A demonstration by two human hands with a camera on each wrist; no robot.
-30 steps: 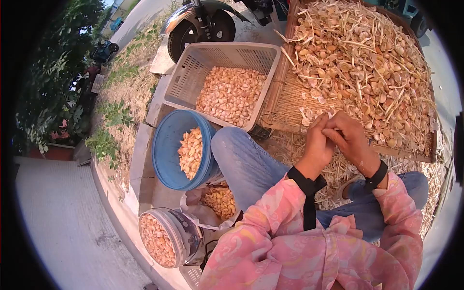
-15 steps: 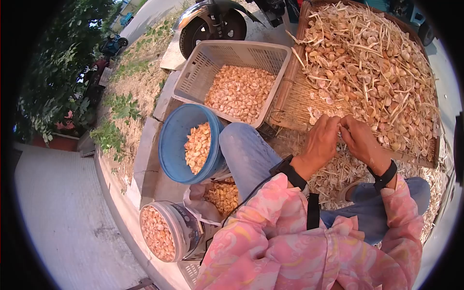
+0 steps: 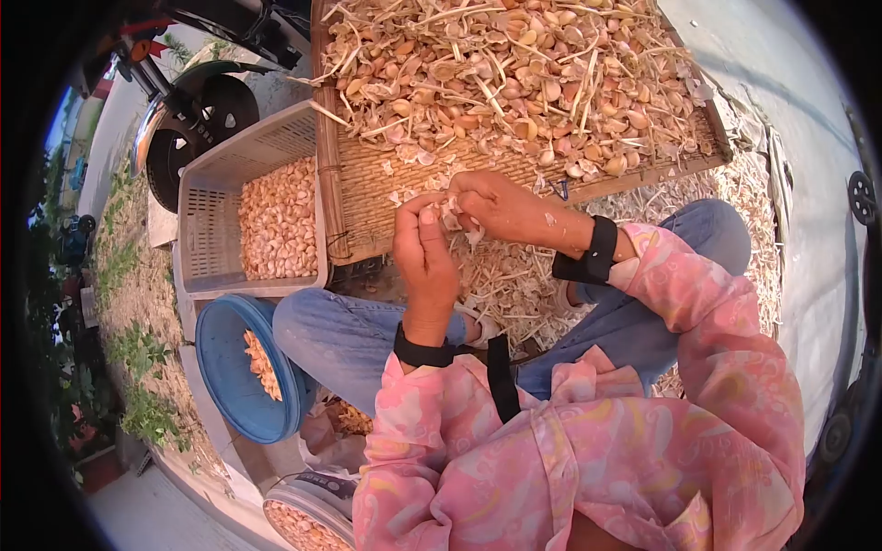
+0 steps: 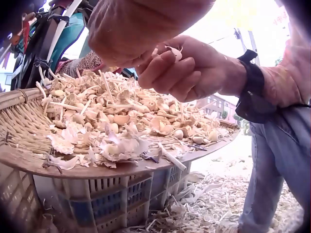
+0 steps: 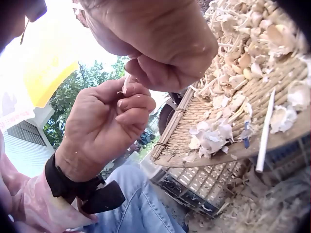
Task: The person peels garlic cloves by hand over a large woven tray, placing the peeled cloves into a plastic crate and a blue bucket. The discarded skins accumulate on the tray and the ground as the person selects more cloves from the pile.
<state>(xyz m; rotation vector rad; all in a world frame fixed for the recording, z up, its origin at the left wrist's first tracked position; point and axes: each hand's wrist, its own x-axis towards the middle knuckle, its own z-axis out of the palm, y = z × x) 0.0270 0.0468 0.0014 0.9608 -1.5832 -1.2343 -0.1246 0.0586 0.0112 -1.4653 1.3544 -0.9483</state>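
Both hands, left hand [image 3: 427, 257] and right hand [image 3: 501, 209], pinch one garlic clove [image 3: 450, 216] above the woven tray's [image 3: 367, 197] near edge, apparently mid-peel; next probably strip remaining skin.

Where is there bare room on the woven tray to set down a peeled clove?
The woven tray is bare only along its near left corner, between the grey crate and the garlic pile. Scattered skins edge the strip. Beyond it the pile is crowded, and both hands hover over the near rim.
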